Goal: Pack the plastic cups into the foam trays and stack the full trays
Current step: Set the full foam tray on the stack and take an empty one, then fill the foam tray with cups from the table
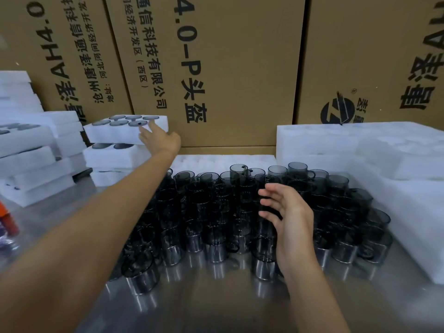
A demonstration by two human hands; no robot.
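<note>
On the shiny metal tabletop (216, 296), a dense crowd of dark, see-through plastic cups (240, 212) with handles, standing mostly upright and packed side by side, a few perched higher at the back. Far left and back, stretched out over that crowd, the left hand (159, 138), fingers fairly straight and laid against the near right edge of a full foam tray (115, 132); whether gripping or only pressing, impossible to tell. In that tray, six round pockets, each filled with a cup seen from above. Directly beneath, two more white trays (108, 158) in a stack, the upper one showing filled pockets along its exposed front edge, the top tray sitting slightly askew on them. Further left, other piles of foam trays (36, 150), some filled, some lying crooked. Above the middle of the cups, the right hand (288, 219), hovering, fingers spread and loosely bent, holding nothing. Along the right side and behind the cups, thick blocks of white foam (348, 145). Behind everything, brown cardboard cartons (240, 68) with black printing. At the left edge, something orange and red (8, 219), partly cut off.
</note>
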